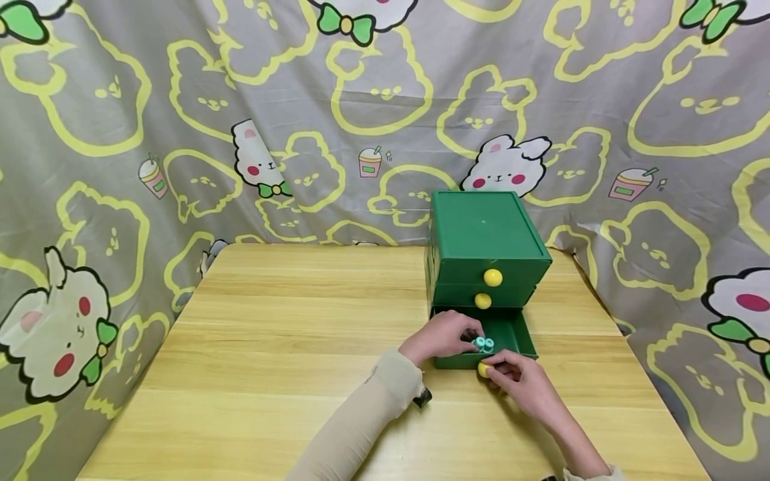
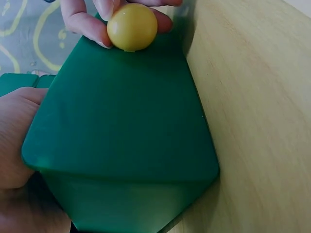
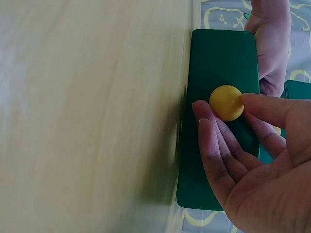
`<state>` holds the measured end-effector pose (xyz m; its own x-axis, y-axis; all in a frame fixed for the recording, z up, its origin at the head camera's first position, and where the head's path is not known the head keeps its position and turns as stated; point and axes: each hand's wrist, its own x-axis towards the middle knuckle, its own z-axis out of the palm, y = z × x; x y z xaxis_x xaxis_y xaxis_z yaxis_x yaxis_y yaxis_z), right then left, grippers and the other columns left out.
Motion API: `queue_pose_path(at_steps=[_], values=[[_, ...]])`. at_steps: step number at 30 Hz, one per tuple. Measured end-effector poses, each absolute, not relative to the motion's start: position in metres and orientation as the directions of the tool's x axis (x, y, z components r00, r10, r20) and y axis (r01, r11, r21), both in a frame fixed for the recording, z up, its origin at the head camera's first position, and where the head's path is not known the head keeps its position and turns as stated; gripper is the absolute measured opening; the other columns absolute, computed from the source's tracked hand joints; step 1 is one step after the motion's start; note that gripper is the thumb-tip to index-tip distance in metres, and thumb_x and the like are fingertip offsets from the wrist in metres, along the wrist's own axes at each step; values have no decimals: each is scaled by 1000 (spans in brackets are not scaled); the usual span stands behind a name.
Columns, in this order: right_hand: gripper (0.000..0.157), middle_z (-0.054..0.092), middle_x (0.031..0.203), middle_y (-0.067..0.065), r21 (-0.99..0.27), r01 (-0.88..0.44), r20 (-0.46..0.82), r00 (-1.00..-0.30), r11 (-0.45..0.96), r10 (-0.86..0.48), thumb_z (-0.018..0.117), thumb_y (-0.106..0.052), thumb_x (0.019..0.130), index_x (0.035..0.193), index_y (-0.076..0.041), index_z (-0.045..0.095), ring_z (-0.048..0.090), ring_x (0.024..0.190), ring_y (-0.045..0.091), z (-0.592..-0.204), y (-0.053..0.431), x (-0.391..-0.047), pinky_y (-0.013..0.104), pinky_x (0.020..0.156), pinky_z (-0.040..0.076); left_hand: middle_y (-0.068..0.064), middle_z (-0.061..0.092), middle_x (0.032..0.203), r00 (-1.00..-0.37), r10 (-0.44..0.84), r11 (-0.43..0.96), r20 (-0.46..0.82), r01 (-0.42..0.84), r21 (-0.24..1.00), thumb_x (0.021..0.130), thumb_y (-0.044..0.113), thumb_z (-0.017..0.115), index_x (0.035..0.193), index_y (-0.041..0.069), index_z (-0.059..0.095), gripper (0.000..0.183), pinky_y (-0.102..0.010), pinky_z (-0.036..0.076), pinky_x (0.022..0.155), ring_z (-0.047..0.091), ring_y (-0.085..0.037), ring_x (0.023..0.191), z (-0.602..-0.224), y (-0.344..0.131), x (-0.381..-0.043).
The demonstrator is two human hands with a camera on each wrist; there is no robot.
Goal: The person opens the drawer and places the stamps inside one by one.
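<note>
The bottom drawer [image 1: 519,329] of a green desktop cabinet [image 1: 487,227] is pulled out. My left hand [image 1: 446,334] reaches over its left side, fingers curled at a small teal object [image 1: 484,345] with two round ends, like toy binoculars. It appears to grip this inside the drawer; its fingertips are partly hidden. With thumb and fingers my right hand [image 1: 522,382] pinches the round yellow knob [image 3: 226,103] on the drawer front. In the left wrist view the green drawer front [image 2: 121,111] hides most of the left hand [image 2: 17,136].
Two upper drawers stay closed, with an upper yellow knob [image 1: 492,277] and a middle yellow knob [image 1: 482,300]. The cabinet stands at the back right of the wooden table [image 1: 289,321]. A patterned grey curtain [image 1: 301,100] hangs behind and at both sides.
</note>
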<state>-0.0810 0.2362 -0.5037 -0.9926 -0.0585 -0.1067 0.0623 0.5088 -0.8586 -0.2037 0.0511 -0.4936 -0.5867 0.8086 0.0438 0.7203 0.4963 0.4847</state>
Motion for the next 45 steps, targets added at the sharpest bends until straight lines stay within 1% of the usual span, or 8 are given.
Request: queue_pose_path(at_steps=[9,17,24,33,45], values=[[12,75,94,10,-862,62,-105,-993,503,-57,70,-10,99,110,-8,74,72,78,17,-504,236,-81,30,67,60,17,75,101,-614,789,557,27,733,390,94,28,79,107,28,79,12,-15,50,80,66,3,90,-495,57,-205],[13,75,94,10,-864,77,-120,-991,497,-55,70,-11,99,111,-8,74,71,78,18,-504,236,-81,30,67,60,18,75,104,-633,775,599,5,736,315,94,32,79,108,32,79,14,-18,51,80,66,0,93,-495,61,-204],[14,74,94,10,-866,83,-127,-990,494,-56,70,-12,99,112,-7,74,71,78,18,-503,235,-80,30,67,60,19,75,104,-641,768,614,-2,735,286,93,33,79,107,34,80,14,-18,51,77,66,-1,92,-496,63,-204],[15,75,94,9,-866,85,-128,-990,493,-55,71,-14,99,113,-7,74,71,77,18,-504,235,-80,29,67,59,20,75,106,-644,765,623,-9,736,263,93,34,80,108,36,80,16,-19,52,77,67,-1,94,-496,63,-204],[14,75,95,10,-867,89,-126,-991,490,-44,71,-12,99,112,-7,74,71,78,18,-504,234,-80,30,67,60,19,75,110,-643,766,624,-15,738,256,92,35,80,111,36,79,19,-20,53,81,68,-2,98,-496,62,-203]])
